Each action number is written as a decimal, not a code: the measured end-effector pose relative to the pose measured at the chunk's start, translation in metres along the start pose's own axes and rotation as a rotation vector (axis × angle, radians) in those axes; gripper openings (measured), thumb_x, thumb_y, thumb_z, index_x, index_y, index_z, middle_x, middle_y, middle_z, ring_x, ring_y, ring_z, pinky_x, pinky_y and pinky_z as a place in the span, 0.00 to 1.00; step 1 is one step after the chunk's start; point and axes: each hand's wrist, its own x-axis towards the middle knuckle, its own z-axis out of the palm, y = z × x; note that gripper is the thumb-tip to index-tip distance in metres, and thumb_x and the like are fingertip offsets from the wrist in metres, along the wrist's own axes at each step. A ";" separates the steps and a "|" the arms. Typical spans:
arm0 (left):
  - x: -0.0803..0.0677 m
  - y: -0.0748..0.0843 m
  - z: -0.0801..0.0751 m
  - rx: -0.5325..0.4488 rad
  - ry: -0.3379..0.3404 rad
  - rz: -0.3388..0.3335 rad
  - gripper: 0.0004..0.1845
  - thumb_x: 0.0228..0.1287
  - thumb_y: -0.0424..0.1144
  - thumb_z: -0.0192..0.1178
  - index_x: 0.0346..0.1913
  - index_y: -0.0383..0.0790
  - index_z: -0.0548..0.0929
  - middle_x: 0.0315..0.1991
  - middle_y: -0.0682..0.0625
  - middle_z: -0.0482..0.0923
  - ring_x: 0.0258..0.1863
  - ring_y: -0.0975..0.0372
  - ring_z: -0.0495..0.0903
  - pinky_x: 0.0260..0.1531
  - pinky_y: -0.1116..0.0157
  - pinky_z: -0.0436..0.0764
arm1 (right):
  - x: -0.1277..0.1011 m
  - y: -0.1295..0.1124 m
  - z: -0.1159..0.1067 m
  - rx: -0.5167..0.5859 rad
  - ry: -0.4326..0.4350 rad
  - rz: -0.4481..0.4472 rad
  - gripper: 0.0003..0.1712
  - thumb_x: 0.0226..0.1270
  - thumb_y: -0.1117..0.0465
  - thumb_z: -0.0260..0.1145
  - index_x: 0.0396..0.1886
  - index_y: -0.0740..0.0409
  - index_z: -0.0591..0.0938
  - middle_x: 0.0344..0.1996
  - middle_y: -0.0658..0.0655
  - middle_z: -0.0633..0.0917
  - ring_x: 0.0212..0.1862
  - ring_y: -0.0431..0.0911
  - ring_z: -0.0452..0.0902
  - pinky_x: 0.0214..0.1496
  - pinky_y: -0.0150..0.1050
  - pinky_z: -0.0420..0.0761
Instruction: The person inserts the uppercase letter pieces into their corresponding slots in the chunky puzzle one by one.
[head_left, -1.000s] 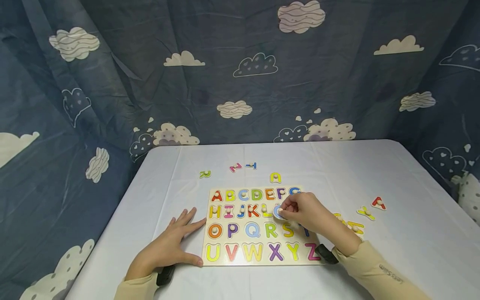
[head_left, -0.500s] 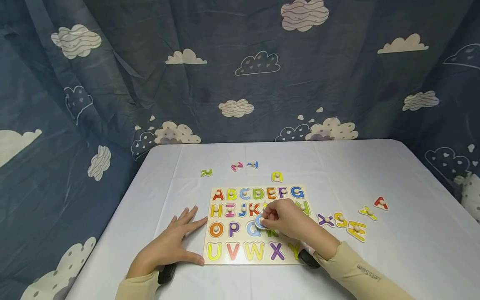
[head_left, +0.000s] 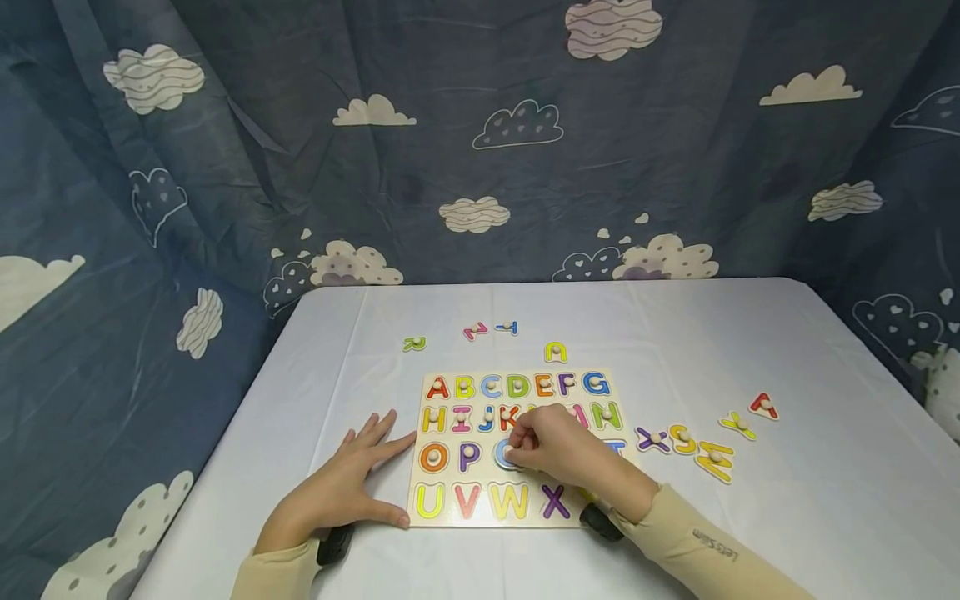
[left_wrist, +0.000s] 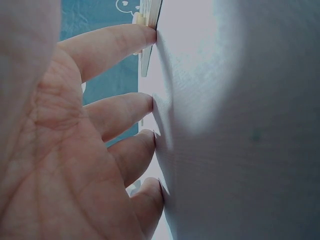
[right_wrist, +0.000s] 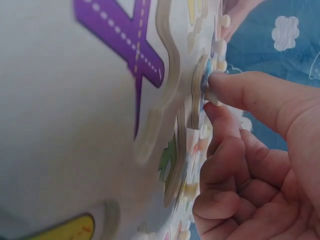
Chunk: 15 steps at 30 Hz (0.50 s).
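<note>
A wooden alphabet puzzle board (head_left: 483, 522) lies on the white table. My right hand (head_left: 555, 448) pinches the knob of a light blue, round letter piece, seemingly the Q (head_left: 501, 451), between thumb and fingers. That piece sits over the Q spot in the third row, and the right wrist view shows its thick edge (right_wrist: 196, 95) against the board; whether it is fully seated I cannot tell. My left hand (head_left: 337, 485) is spread beside the board, index fingertip and thumb at its left edge. In the left wrist view the other fingertips (left_wrist: 145, 142) rest on the cloth.
Loose knobbed letters lie beyond the board: a green R (head_left: 415, 343), a pink piece (head_left: 476, 331), a blue T (head_left: 507, 327) and a yellow U (head_left: 556, 352). To the right are a purple X (head_left: 653, 439), a yellow S (head_left: 682, 439) and several others.
My right hand has moved left and toward the near side with the blue Q piece, from the second row to the Q spot. The left hand stays at the board's edge.
</note>
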 end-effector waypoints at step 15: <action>0.000 -0.003 -0.001 -0.002 -0.010 0.033 0.61 0.37 0.63 0.87 0.80 0.50 0.74 0.88 0.38 0.51 0.88 0.38 0.44 0.84 0.31 0.44 | 0.000 -0.003 0.001 -0.063 0.001 -0.033 0.11 0.63 0.64 0.79 0.25 0.52 0.84 0.19 0.43 0.77 0.25 0.34 0.70 0.29 0.26 0.70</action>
